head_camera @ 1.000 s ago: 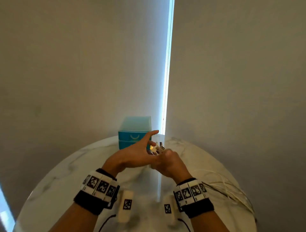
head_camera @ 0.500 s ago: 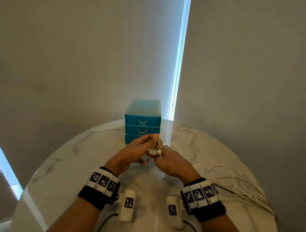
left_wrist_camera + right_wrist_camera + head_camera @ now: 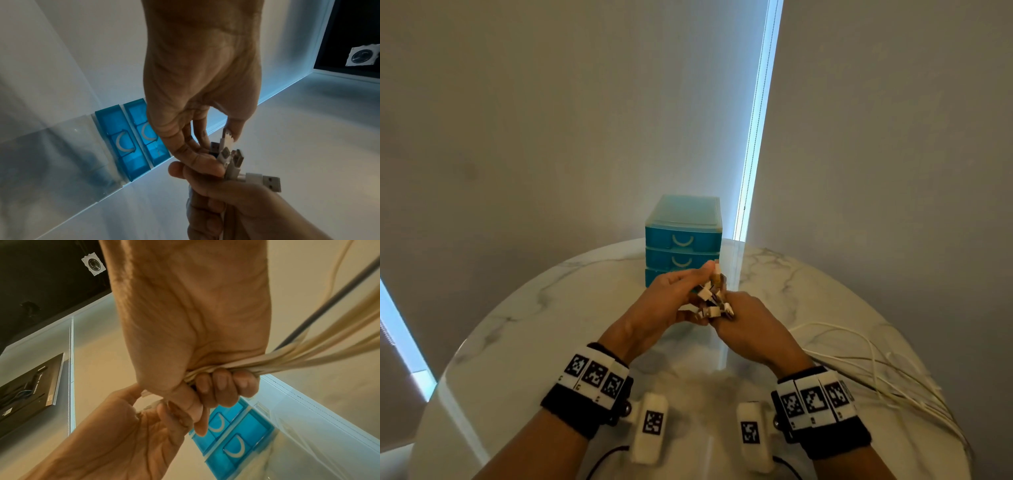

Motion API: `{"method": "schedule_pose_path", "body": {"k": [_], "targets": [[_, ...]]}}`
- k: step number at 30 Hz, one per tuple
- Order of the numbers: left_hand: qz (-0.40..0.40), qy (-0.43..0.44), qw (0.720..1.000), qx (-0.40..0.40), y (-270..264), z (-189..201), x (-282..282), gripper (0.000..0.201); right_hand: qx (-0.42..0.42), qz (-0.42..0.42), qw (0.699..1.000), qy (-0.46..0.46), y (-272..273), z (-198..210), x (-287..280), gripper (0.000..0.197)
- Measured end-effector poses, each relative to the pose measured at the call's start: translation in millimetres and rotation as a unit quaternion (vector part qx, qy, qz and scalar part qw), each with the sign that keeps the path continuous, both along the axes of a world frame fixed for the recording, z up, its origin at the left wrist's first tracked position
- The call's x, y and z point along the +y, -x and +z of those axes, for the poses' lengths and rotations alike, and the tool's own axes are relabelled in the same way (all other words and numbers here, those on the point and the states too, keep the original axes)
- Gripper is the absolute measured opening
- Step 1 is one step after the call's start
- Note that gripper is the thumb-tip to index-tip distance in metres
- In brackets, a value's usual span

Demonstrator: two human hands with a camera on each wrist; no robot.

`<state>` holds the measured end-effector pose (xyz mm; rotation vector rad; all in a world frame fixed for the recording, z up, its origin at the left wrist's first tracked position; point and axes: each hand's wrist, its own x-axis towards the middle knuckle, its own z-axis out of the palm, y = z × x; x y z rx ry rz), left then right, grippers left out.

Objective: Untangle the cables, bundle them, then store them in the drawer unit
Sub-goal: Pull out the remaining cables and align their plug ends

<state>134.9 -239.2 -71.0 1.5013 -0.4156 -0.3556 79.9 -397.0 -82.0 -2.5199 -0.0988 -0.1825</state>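
Observation:
Several white cables (image 3: 308, 358) run through my right hand (image 3: 205, 386), which grips them in a fist above the table. Their USB plugs (image 3: 265, 180) stick out of the top of that fist. My left hand (image 3: 218, 138) reaches in from the left, and its thumb and fingers pinch the plug ends (image 3: 712, 294). In the head view the left hand (image 3: 702, 284) and the right hand (image 3: 726, 318) meet in front of the blue drawer unit (image 3: 683, 236). Its drawers are closed. The loose lengths of cable (image 3: 876, 370) trail off to the right across the table.
The round white marble table (image 3: 551, 325) carries the drawer unit at its far edge, against a grey wall. A bright window slit (image 3: 756, 137) runs up behind it. The trailing cables reach the table's right edge.
My left hand's fingers, spread a second ago, have come together on the plug ends. The right hand keeps its grip on the cables. The head view has tilted, showing more of the drawer unit.

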Motion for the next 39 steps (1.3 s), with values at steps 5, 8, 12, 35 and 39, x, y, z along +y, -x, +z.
{"method": "schedule_pose_path", "body": {"k": [5, 8, 12, 35, 39], "targets": [[-0.016, 0.002, 1.0, -0.015, -1.7, 3.1, 7.0, 0.029, -0.045, -0.021, 0.999, -0.012, 2.1, 2.5, 0.4, 0.013], [-0.032, 0.003, 0.999, -0.027, -4.8, 1.6, 10.4, 0.024, -0.059, -0.024, 0.998, -0.024, 3.6, 4.5, -0.6, 0.006], [-0.044, -0.009, 0.998, -0.038, -5.1, 1.6, 14.0, 0.024, -0.05, -0.038, 0.998, -0.025, 0.8, 0.0, -1.7, 0.009], [-0.05, -0.188, 0.969, -0.152, -1.9, 12.3, 24.3, 0.023, -0.017, -0.059, 0.998, 0.006, 2.0, -2.5, 10.2, 0.011], [-0.028, -0.244, 0.936, -0.251, -3.0, 15.2, 31.0, 0.019, -0.021, -0.063, 0.998, 0.005, 1.0, -4.8, 10.0, 0.012]]}}
